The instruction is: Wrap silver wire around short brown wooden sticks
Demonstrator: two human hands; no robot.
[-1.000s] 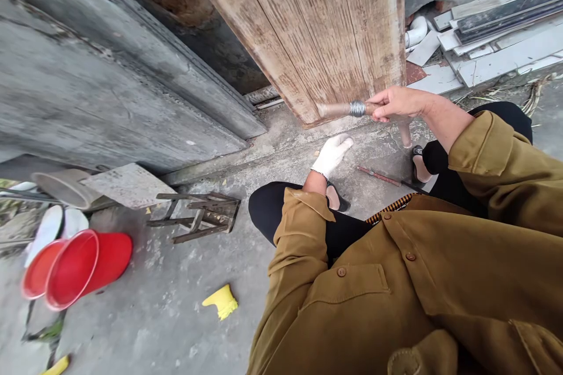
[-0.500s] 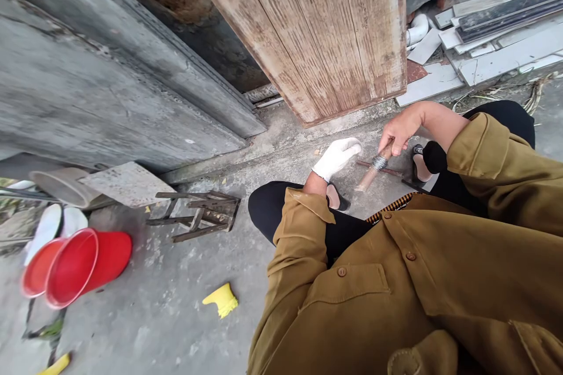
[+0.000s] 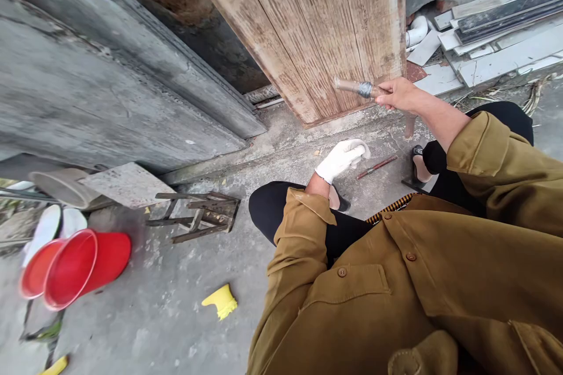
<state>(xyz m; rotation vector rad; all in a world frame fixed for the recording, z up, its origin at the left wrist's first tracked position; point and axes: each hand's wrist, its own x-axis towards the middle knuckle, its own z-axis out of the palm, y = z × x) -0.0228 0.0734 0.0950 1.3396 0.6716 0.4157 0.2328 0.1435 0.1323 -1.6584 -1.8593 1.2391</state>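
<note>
My right hand (image 3: 398, 95) is bare and closed round a wooden stick wound with silvery wire (image 3: 349, 85). The stick points left, in front of the lower part of the plank door. A brown piece (image 3: 410, 127) shows below my right forearm; whether it belongs to the stick I cannot tell. My left hand (image 3: 341, 159), in a white glove, hovers over the concrete with its fingers curled together. Anything between those fingers is too small to make out. Just right of the glove, a thin reddish-brown rod (image 3: 376, 167) lies on the ground.
The plank door (image 3: 325, 29) stands ahead above a concrete step. Stacked tiles and boards (image 3: 505, 35) lie at the right by a white pipe elbow (image 3: 417, 31). To the left are a small wooden stool (image 3: 206, 214), red buckets (image 3: 105, 258) and a yellow object (image 3: 222, 300) on the ground.
My right hand has raised the wire-wound stick up and leftward, from low between my knees to the door's lower part. My left hand has shifted slightly right, its fingers more curled.
</note>
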